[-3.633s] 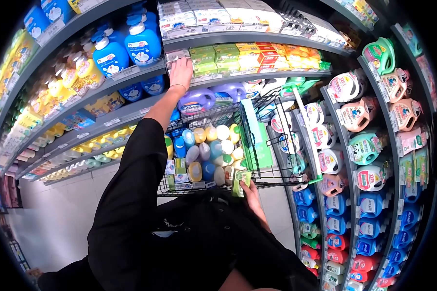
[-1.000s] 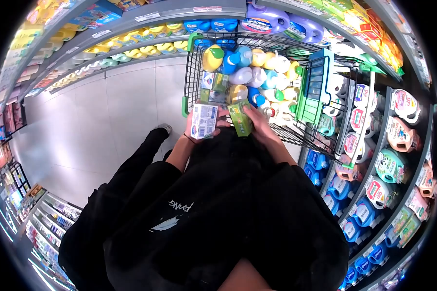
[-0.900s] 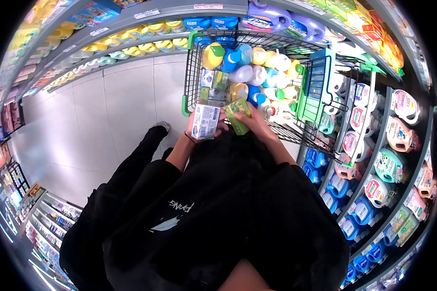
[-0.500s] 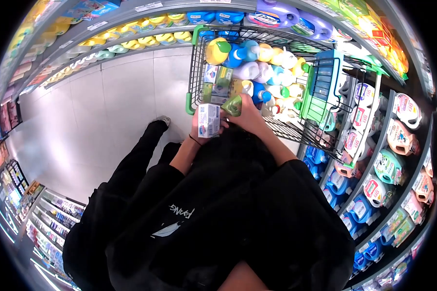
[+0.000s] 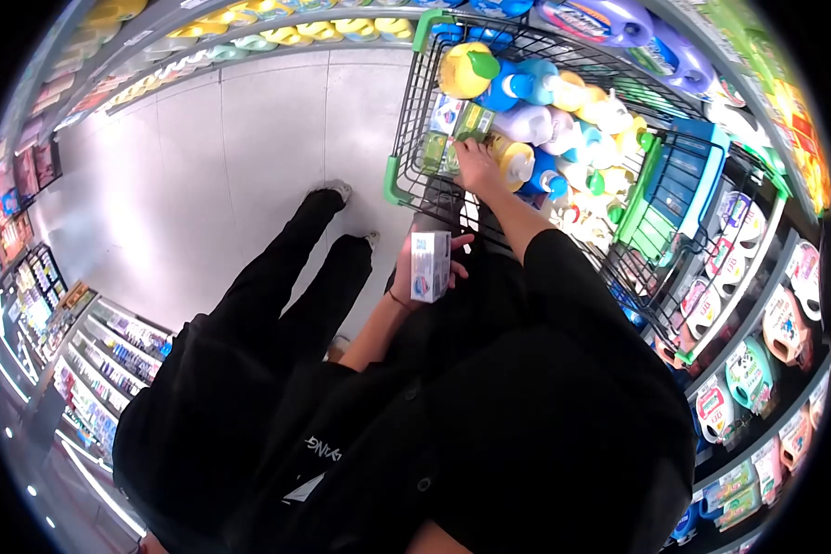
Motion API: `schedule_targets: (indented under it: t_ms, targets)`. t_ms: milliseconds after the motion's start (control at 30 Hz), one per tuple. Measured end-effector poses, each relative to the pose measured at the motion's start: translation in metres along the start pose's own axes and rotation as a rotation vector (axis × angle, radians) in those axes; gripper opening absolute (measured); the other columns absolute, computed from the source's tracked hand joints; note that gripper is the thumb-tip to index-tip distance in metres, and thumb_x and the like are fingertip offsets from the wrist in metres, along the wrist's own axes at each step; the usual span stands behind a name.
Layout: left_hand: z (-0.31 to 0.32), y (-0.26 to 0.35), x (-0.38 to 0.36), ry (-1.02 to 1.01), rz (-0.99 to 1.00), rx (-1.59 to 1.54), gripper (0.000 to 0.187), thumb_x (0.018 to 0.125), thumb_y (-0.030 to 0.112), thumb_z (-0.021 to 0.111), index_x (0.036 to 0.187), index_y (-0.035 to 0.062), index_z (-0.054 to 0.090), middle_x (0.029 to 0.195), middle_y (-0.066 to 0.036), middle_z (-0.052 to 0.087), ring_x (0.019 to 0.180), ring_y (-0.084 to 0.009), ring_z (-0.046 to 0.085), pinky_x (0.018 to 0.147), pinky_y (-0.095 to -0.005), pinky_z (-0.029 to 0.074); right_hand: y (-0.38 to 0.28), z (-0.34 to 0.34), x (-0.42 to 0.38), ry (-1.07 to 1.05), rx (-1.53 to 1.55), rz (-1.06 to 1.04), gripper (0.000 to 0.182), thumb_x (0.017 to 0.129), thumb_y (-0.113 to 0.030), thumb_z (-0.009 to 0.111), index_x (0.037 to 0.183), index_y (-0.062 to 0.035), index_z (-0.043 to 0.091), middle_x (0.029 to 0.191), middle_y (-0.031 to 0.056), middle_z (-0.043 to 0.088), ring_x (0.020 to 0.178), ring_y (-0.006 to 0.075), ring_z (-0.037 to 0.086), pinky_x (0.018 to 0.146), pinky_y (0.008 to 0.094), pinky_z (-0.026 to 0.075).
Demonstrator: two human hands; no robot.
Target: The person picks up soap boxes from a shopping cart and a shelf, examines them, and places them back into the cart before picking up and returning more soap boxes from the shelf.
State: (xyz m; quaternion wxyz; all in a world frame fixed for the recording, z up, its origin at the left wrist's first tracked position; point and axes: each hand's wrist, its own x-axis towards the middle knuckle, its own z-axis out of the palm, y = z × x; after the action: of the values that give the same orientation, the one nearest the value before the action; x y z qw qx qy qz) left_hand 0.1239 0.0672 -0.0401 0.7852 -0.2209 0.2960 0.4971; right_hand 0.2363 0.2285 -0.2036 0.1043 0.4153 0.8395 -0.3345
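Observation:
My left hand [image 5: 404, 277] is closed round a small white printed box [image 5: 430, 266], held upright in front of my body with some fingers stretched out beside it. My right hand [image 5: 476, 168] reaches over the near edge of the shopping cart [image 5: 399, 138], its fingers bent on a green package [image 5: 451, 159]. Other small boxes, one white and blue [image 5: 446, 113] and one green [image 5: 475, 120], lie beside that package. A yellow bottle with a green cap [image 5: 466, 70] and a pale yellow bottle [image 5: 512, 159] are close to my right hand.
Several blue, white and purple bottles [image 5: 526, 123] fill the cart. A green and blue child-seat panel [image 5: 665, 185] is at its handle end. Shelves of detergent bottles [image 5: 748, 374] run along the right and far side. Pale floor tiles [image 5: 240, 157] extend to the left.
My right hand has moved away from my left hand and into the cart, taking the green package down among the boxes. The white box stays in my left hand. The view has shifted.

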Motion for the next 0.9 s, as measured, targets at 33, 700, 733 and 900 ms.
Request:
schedule_targets:
  t_ms: [33,700,733,900]
  targets:
    - [-0.002,-0.002,-0.006,0.016,-0.002,-0.015,0.084,0.094,0.064,0.017,0.126,-0.0083,0.045,0.135,-0.023,0.048,0.074,-0.0339,0.066,0.052,-0.0338,0.055,0.003,0.009,0.006,0.011,-0.009,0.0,0.08,0.063,-0.016,0.078,0.134,-0.0101,0.041,0.117,0.0134,0.048,0.113,0.0331,0.049,0.096,0.0433,0.04]
    - [-0.008,-0.02,-0.028,0.187,0.032,0.071,0.09,0.093,0.065,0.01,0.127,-0.0113,0.044,0.125,-0.024,0.053,0.07,-0.0237,0.062,0.054,-0.0276,0.052,0.018,0.072,0.024,0.674,-0.134,-0.067,0.039,0.075,-0.007,0.055,0.113,-0.008,0.063,0.095,0.0065,0.056,0.086,0.0219,0.054,0.073,0.0325,0.042]
    - [-0.008,-0.019,-0.028,0.183,0.034,0.083,0.09,0.093,0.065,0.01,0.127,-0.0115,0.044,0.123,-0.024,0.054,0.07,-0.0236,0.062,0.054,-0.0276,0.052,0.019,0.073,0.024,0.683,-0.141,-0.068,0.039,0.075,-0.007,0.055,0.113,-0.0084,0.063,0.094,0.0063,0.056,0.086,0.0217,0.054,0.073,0.0324,0.041]
    - [-0.009,-0.02,-0.025,0.179,0.02,0.054,0.092,0.093,0.065,0.009,0.127,-0.0127,0.043,0.114,-0.024,0.057,0.068,-0.0233,0.062,0.054,-0.0273,0.051,0.023,0.071,0.029,0.667,-0.181,-0.132,0.037,0.076,-0.009,0.055,0.112,-0.0093,0.064,0.094,0.0051,0.057,0.085,0.0206,0.054,0.073,0.0326,0.041]
